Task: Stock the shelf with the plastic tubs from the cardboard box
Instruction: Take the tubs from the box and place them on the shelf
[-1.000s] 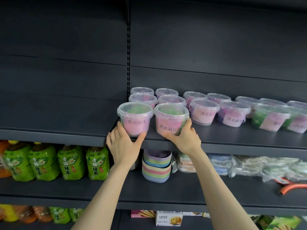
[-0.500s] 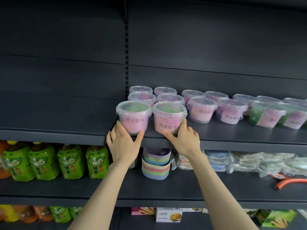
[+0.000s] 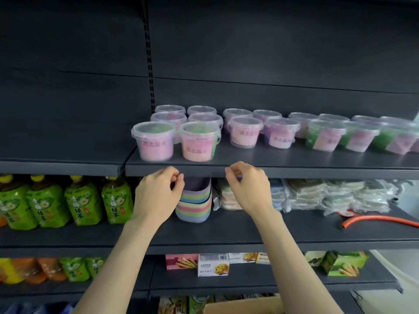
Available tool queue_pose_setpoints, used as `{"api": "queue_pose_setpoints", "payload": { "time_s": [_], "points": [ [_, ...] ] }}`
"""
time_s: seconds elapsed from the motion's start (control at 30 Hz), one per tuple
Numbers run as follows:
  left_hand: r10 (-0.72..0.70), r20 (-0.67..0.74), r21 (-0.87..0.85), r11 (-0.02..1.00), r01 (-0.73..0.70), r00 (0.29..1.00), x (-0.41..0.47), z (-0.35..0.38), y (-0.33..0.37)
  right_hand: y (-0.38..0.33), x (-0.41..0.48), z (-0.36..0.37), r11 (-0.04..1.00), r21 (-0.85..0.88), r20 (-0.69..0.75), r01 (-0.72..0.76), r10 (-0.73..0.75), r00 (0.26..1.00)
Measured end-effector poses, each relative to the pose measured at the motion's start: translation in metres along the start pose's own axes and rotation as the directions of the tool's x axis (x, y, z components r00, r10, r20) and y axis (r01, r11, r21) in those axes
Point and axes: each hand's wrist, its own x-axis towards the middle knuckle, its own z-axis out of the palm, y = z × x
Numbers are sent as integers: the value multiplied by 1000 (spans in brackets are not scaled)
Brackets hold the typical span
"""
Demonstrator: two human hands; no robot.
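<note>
At 6 o'clock the cardboard box [image 3: 240, 305] just shows at the bottom edge. Its contents are hidden, so I cannot tell how many tubs are left. Above it, the left hand [image 3: 156, 196] and right hand [image 3: 249, 189] hover just under the lip of the shelf [image 3: 294, 172], fingers loosely curled, holding nothing. Toward 12 o'clock, the left front tub [image 3: 154, 141] and right front tub [image 3: 199, 141] of laundry beads stand side by side, apart from both hands. That pair looks placed. Rows of stocked tubs [image 3: 281, 132] run out to 2 o'clock.
</note>
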Motion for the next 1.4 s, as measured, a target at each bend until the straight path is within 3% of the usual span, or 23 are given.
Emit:
{"api": "queue_pose_setpoints", "payload": {
  "time_s": [0.2,0.47,0.67,0.87,1.17,1.27,1.4],
  "points": [
    [104,6,-129,986,-103,995,-81,13,122,83,-93,-94,1000,32,58,-2,0,998],
    [61,473,-220,974,51,879,-241,95,253,233,-255,-181,951,-120,179,-285,303,936],
    [21,527,-144,988,65,849,-268,120,285,288,-270,-180,935,-123,236,-332,352,906],
    [-112,575,-124,967,222,810,-273,185,275,340,-251,-149,953,-102,373,-286,303,877],
    [-354,684,6,877,481,637,-308,317,260,456,-241,-79,894,-174,599,-413,429,676],
    [-459,712,44,785,618,532,-333,362,261,494,-250,-62,864,-177,619,-471,470,630],
    [-561,729,94,648,756,391,-381,429,261,548,-285,-26,794,-197,683,-574,532,500]
  ]
}}
